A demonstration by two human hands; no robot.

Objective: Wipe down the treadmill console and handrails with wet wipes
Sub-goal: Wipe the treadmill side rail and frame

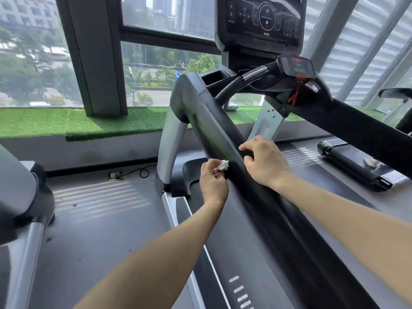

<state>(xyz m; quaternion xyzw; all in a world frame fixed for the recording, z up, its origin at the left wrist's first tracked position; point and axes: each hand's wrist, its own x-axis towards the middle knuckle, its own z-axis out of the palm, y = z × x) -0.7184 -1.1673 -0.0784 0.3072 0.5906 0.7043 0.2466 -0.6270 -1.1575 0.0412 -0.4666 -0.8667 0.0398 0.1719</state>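
**Wipe held at the left handrail**

Most of the small white wet wipe [223, 165] is hidden inside the left hand [213, 182]; only a crumpled tuft shows between the pinching fingers, just beside the rail's left face. The right hand [265, 162] curls over the top of the same handrail [225, 139], a broad, smooth black bar running from far to near, its near end cut off. The glossy dark console [262, 21] stands far right, its top cropped, markings too faint to read.

Glossy black plastic handrail [225, 139], crumpled white wipe [223, 165], brushed silver metal upright [170, 139]
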